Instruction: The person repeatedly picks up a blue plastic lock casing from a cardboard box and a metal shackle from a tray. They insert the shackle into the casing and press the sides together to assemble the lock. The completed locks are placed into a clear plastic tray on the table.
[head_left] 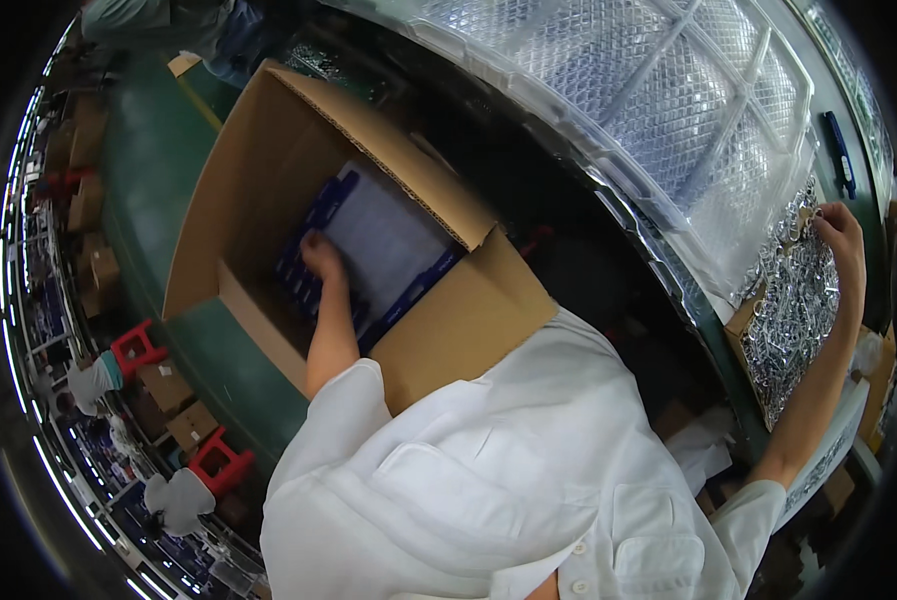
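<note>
Metal parts point(793, 315) lie heaped in an open box point(740, 322) at your right, where your right hand point(841, 228) brings thumb and fingertips together by the heap's far end; whether they pinch 1 cannot be told. Your left hand point(320, 256) is inside the carton point(468, 315), curled against a blue-edged pack point(390, 235), its grip unclear.

The cardboard box point(223, 190) is wide open on its near side, so the left hand point(320, 255) fits, but the walls and blue-edged pack point(388, 220) crowd it. Dark gap right of the box looks passable. Right hand point(840, 228): clear plastic tray point(648, 110) left, metal heap point(793, 310) near, blue tool point(840, 155) far.
</note>
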Motion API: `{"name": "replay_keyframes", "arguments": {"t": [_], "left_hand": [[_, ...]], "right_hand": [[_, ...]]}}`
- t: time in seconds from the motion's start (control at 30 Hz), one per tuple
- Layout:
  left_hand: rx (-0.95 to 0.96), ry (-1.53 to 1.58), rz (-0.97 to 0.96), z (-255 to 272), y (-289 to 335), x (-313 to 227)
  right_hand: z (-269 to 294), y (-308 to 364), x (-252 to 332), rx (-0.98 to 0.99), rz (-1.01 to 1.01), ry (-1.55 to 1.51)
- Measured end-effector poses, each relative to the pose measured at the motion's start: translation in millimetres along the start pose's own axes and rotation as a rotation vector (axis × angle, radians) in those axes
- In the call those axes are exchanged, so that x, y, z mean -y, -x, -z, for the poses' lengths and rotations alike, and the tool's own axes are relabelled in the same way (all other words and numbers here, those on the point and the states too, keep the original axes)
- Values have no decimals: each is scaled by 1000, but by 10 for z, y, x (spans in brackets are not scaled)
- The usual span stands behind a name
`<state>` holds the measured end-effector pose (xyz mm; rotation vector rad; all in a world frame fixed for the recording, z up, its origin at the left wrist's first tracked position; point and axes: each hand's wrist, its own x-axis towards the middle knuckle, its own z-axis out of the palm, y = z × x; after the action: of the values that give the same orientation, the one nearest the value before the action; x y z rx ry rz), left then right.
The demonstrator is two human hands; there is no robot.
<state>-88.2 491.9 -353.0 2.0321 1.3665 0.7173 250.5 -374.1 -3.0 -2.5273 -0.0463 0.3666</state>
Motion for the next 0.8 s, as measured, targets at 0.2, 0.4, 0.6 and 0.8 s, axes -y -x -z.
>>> {"name": "replay_keyframes", "arguments": {"t": [0.2,0.4,0.6,0.8], "left_hand": [[272,-592,-645,-286,-96,-460],[305,-665,-764,-195,-245,-418],[789,-515,-617,-114,282,-827],[914,-524,-1002,-268,529,-1224]], "right_hand": [[238,574,48,-285,-28,-197],[-58,1444,759,-642,-66,-111],[-515,2517,530,-634,-81,-320],[-1029,2874,912,-503,-110,-664]]}}
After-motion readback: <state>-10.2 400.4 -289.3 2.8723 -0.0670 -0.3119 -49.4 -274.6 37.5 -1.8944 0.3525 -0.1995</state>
